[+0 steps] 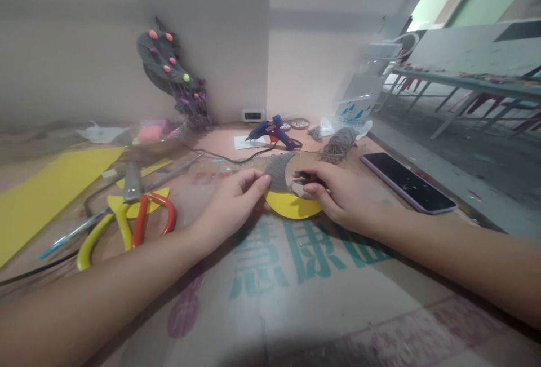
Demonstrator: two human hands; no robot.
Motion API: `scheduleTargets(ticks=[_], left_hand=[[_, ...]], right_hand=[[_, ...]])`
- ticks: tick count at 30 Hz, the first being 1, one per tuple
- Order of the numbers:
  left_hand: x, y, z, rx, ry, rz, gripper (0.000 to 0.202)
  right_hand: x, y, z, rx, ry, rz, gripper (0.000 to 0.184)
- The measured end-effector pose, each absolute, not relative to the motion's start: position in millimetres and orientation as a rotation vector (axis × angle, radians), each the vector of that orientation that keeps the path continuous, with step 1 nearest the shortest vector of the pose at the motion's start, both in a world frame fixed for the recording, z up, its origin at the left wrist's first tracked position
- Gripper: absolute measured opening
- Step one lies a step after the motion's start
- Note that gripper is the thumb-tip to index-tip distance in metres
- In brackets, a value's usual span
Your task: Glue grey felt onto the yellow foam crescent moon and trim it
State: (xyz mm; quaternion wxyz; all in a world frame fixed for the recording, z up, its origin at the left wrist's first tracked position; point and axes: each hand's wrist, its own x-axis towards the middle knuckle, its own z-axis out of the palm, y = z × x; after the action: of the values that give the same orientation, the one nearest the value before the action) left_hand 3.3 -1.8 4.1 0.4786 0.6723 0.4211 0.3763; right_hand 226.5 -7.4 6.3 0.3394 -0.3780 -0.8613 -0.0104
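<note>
Both hands pinch one yellow crescent (293,207) that lies on the surface between them: the left hand (234,200) holds its left edge, the right hand (338,195) its right tip. Grey cord (278,172) covers the upper half; the lower half is bare. Beyond the hands are one glue gun (273,130) and one cord bundle (338,144). One phone (408,182) lies right of the right hand.

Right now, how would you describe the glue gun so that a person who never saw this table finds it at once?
Start at the wall corner behind the table, at the white socket. Just right of the socket, beyond the yellow crescent, lies the glue gun. It is the only blue tool there, with an orange trigger, while the twine bundle beside it is grey.
</note>
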Motion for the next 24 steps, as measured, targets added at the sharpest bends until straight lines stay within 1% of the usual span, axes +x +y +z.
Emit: scheduleTargets(ticks=[5, 12, 20, 24], left_hand=[[3.1, -2.1, 3.0, 1.628, 1.008, 0.919, 0.026], [5.6, -3.4, 7.2, 1.631, 1.012, 0.893, 0.022], [6.4, -6.6, 8.7, 1.694, 1.000, 0.867, 0.020], [7.6, -7.9, 9.6, 1.662, 0.996, 0.863, 0.019]], right_hand=[[225.9, -8.8, 9.1, -1.027, -2.340, -0.140, 0.037], [218.3, -16.2, 21.8, -1.135, -2.453, -0.266, 0.025], [215.5, -17.8, 24.3, -1.121, -2.537, -0.367, 0.024], [216.5, -15.8, 21.4, -1.105, -2.531, -0.391, 0.026]])
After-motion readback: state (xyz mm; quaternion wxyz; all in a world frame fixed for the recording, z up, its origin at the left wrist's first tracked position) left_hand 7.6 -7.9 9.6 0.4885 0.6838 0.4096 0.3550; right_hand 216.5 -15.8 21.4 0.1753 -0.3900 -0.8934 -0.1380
